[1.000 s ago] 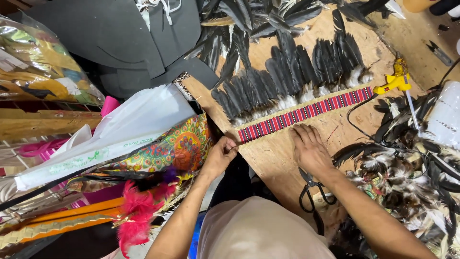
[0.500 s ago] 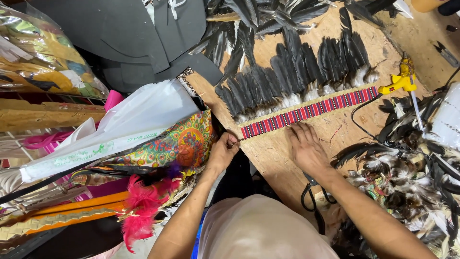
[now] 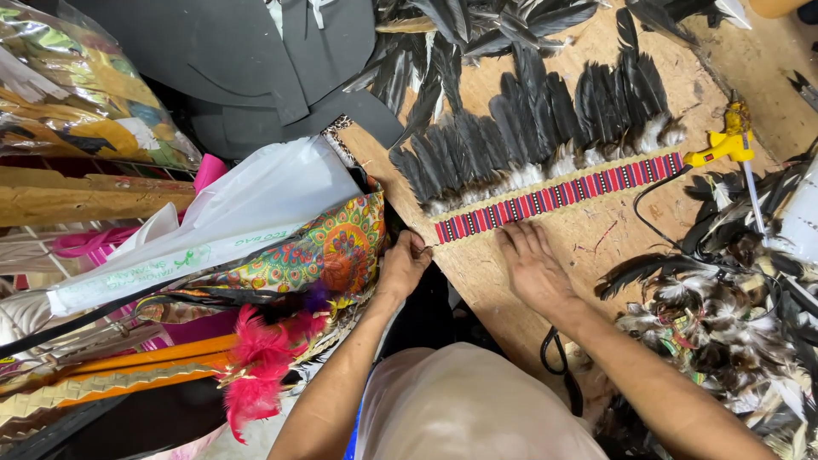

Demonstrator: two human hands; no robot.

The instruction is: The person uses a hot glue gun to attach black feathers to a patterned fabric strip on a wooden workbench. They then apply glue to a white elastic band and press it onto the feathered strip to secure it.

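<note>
Already the red-and-black woven band (image 3: 558, 195) carried a full row of dark feathers (image 3: 528, 128) along its far edge, from its left end to its right end by the yellow glue gun (image 3: 720, 146); judging by that, the feathering looked largely done and the work left seemed to be at the band's ends and seating. The band lay slantwise on the rough chipboard tabletop (image 3: 528, 290). The left hand (image 3: 404, 264) was closed in a pinch on the band's near-left end at the tabletop's edge. The right hand (image 3: 530, 266) lay flat and open, fingers spread, on the board just near of the band, holding nothing. The feathers were glossy black with downy white bases. Loose mottled feathers (image 3: 724, 315) were heaped at the right; a white plastic bag (image 3: 247, 213) and patterned cloth (image 3: 332, 251) lay left.
</note>
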